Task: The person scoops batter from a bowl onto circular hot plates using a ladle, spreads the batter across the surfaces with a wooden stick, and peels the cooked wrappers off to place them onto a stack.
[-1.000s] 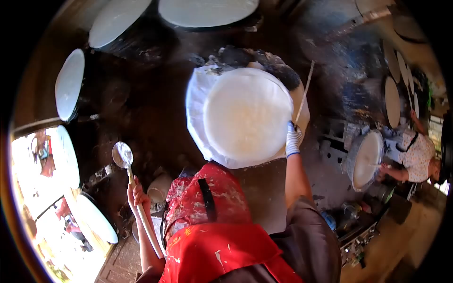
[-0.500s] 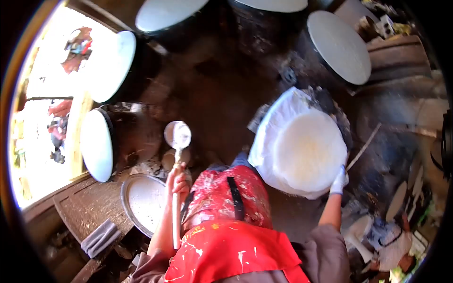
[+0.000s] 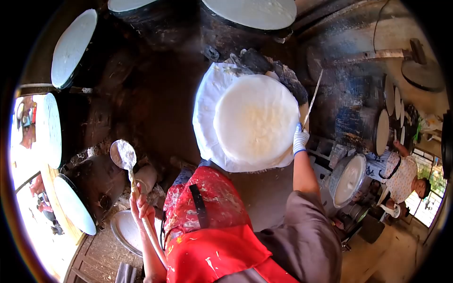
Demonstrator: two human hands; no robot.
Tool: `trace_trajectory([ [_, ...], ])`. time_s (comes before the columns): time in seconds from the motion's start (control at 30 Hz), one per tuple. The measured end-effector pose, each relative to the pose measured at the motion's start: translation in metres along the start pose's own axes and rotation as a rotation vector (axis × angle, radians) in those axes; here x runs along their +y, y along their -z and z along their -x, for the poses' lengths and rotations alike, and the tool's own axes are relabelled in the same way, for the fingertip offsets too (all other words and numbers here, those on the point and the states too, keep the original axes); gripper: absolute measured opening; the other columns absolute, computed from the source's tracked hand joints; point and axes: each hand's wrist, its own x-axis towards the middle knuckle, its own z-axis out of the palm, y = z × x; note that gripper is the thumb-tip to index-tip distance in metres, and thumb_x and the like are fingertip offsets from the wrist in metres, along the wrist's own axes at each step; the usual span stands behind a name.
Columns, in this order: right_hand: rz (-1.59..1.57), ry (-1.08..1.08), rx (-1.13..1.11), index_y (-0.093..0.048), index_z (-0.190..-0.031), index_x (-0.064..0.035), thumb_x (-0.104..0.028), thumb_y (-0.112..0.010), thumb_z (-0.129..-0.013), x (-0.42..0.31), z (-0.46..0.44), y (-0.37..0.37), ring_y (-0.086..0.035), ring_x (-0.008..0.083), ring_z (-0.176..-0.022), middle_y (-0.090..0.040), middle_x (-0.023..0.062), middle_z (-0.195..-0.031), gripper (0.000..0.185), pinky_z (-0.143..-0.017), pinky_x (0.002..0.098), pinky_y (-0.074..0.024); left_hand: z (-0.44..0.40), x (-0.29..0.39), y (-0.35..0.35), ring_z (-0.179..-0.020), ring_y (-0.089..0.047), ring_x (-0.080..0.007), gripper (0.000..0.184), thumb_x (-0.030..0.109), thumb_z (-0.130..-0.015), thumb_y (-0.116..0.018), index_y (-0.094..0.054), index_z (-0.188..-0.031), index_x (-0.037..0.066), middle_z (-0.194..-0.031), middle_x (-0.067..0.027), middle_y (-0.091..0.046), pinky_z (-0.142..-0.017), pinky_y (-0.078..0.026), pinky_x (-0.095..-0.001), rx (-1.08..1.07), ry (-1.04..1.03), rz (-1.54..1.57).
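My left hand [image 3: 141, 210] wraps round the long pale handle of a ladle [image 3: 124, 154], whose round bowl is smeared with white stuff. My right hand [image 3: 300, 139], in a white striped glove, is closed at the near right edge of a round white padded top [image 3: 257, 120] with a yellowish middle. A thin stick [image 3: 313, 101] runs up from the gloved fingers. White sheeting [image 3: 206, 125] spreads out on the left side of the round top. What lies under the top is hidden. Red cloth of an apron [image 3: 214, 252], spotted white, covers my front.
Large vats with white contents [image 3: 255, 13] stand along the far side and left. A metal basin [image 3: 349, 181] is at the right, beside another person [image 3: 401, 172]. A round tray [image 3: 130, 231] lies on a wooden board near my left forearm. Dark lumps [image 3: 255, 61] border the round top's far side.
My view has swung to the right, bringing the other person and the metal basin into clearer sight. The ladle and the stick stay in my hands.
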Motion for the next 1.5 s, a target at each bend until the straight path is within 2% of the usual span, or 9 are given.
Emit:
trace_trajectory([
  [0.23,0.056,0.264,0.315,-0.062,-0.079,-0.0026,-0.04,-0.05,-0.084,-0.043,0.063,0.038,-0.056,0.0294,-0.054,-0.06,0.0129,-0.062,0.04,-0.051,0.0388,-0.0427,0.001,0.004,-0.006,-0.033,-0.034,-0.0048,0.041,0.025,-0.093,-0.038,-0.033,-0.126,0.002,-0.064,-0.0001,-0.039,-0.031,-0.03,-0.0173,0.011,-0.039,-0.098],
  [0.37,-0.73,0.028,-0.543,-0.061,-0.068,-0.0069,-0.031,-0.056,-0.084,-0.167,0.199,0.051,-0.038,0.0029,-0.043,-0.046,-0.0052,-0.05,0.03,-0.04,0.0226,-0.0297,0.002,-0.001,-0.02,-0.03,-0.031,-0.0054,0.038,0.025,-0.09,-0.047,-0.04,-0.121,0.004,-0.063,-0.0013,-0.044,-0.025,-0.024,-0.0156,0.199,-0.079,-0.148],
  [0.7,-0.143,0.275,-2.233,-0.061,-0.091,-0.004,-0.038,-0.047,-0.088,-0.31,0.451,0.033,-0.054,0.0075,-0.058,-0.059,0.002,-0.068,0.037,-0.055,0.0207,-0.0433,0.003,0.035,0.031,-0.034,-0.036,-0.0036,0.051,0.023,-0.08,-0.061,-0.04,-0.119,-0.002,-0.087,-0.0126,-0.063,-0.032,-0.028,-0.0158,0.07,-0.179,-0.519],
  [0.77,-0.156,0.831,-2.215,-0.061,-0.096,-0.0021,-0.037,-0.048,-0.088,-0.339,0.439,-0.011,-0.057,0.0108,-0.068,-0.062,0.0041,-0.08,0.038,-0.062,0.023,-0.0456,0.011,0.047,0.028,-0.034,-0.036,-0.0047,0.043,0.017,-0.082,-0.057,-0.042,-0.118,-0.003,-0.08,-0.0106,-0.062,-0.034,-0.031,-0.0169,0.13,-0.215,-0.437],
  [0.8,0.404,0.545,-2.243,-0.061,-0.098,-0.0021,-0.035,-0.05,-0.087,-0.38,0.432,-0.02,-0.058,0.0116,-0.068,-0.062,0.0051,-0.082,0.036,-0.062,0.0236,-0.0468,0.011,0.049,0.036,-0.036,-0.039,-0.0057,0.044,0.016,-0.082,-0.057,-0.042,-0.119,-0.003,-0.079,-0.0108,-0.061,-0.035,-0.032,-0.0176,0.137,-0.243,-0.413],
  [0.93,0.366,0.225,-2.016,-0.062,-0.09,-0.005,-0.029,-0.057,-0.082,-0.457,0.429,-0.173,-0.058,0.0123,-0.056,-0.063,0.0062,-0.072,0.025,-0.049,0.0228,-0.0462,0.014,0.062,0.044,-0.05,-0.052,-0.0103,0.049,0.014,-0.079,-0.059,-0.041,-0.121,-0.003,-0.076,-0.0105,-0.059,-0.038,-0.036,-0.0194,0.217,-0.329,-0.225],
  [1.03,0.206,0.214,-1.777,-0.058,-0.088,-0.0083,-0.025,-0.052,-0.086,-0.495,0.463,-0.32,-0.059,0.0145,-0.057,-0.063,0.0034,-0.071,0.018,-0.05,0.0246,-0.0475,0.004,0.063,0.054,-0.04,-0.044,-0.0082,0.052,0.015,-0.076,-0.062,-0.041,-0.12,-0.004,-0.074,-0.0108,-0.059,-0.035,-0.033,-0.0182,0.295,-0.349,-0.146],
  [1.2,0.137,0.345,-1.573,-0.032,-0.128,-0.0179,-0.025,-0.047,-0.087,-0.55,0.556,-0.427,-0.036,0.0264,-0.118,-0.032,0.0053,-0.133,0.044,-0.079,0.0485,-0.0474,-0.017,0.074,0.042,-0.037,-0.04,-0.0068,0.054,0.017,-0.073,-0.064,-0.042,-0.118,-0.005,-0.071,-0.013,-0.058,-0.032,-0.029,-0.0176,0.377,-0.43,-0.012],
  [1.5,-0.446,0.456,-1.541,-0.047,-0.116,-0.0087,-0.029,-0.048,-0.084,-0.518,0.566,-0.552,-0.054,0.0269,-0.094,-0.052,0.0117,-0.112,0.039,-0.079,0.0373,-0.0474,-0.032,0.072,0.021,-0.032,-0.036,-0.0075,0.051,0.014,-0.073,-0.062,-0.041,-0.117,-0.003,-0.067,-0.0151,-0.056,-0.03,-0.028,-0.0189,0.419,-0.533,0.082],
])
